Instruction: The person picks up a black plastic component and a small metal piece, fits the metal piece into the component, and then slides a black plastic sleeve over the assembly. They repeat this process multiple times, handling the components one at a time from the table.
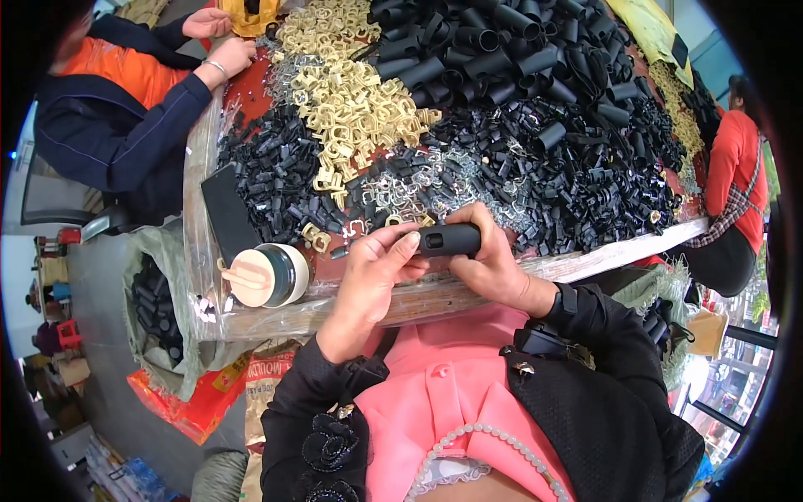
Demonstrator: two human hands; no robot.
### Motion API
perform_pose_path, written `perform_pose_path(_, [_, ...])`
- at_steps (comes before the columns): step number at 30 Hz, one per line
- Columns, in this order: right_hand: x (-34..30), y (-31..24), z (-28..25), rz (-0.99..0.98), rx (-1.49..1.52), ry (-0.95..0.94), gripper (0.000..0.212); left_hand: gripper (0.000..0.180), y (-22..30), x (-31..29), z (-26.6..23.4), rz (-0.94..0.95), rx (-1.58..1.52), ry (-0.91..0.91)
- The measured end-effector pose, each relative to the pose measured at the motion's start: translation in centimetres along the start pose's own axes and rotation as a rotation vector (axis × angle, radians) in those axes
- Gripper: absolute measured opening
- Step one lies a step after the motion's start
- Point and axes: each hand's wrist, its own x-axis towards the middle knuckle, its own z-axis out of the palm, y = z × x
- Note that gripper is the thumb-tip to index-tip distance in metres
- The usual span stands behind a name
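Just above the near table edge I hold a black plastic tube-shaped casing [456,241] with a small opening in its side. My right hand [495,266] is closed around the casing's right end, fingers over the top and thumb below. My left hand [378,266] pinches at the casing's left end, thumb and fingertips together; whether a small part sits between them is hidden. Beyond my hands lie silvery metal clips [410,188], small black plastic parts [577,188] and gold-coloured metal buckle-like pieces [351,109].
A heap of black tubes [493,63] covers the table's far side. A lidded jar [272,276] and a dark flat phone-like slab [227,209] are at the left edge. A sack of black tubes [155,309] stands on the floor. Co-workers sit left [125,109] and right [736,167].
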Motion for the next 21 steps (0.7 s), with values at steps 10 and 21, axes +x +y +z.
perform_pose_path(10, [0.5,-0.3,0.1,0.052,0.041,-0.041,0.038,0.071,-1.0,0.0,1.2,0.39,0.022,-0.084])
perform_pose_path(21, [4.2,-1.3,-1.9,-0.344,0.081,-0.393,0.081,0.085,-0.2,0.3,0.4,0.362,-0.033,-0.265])
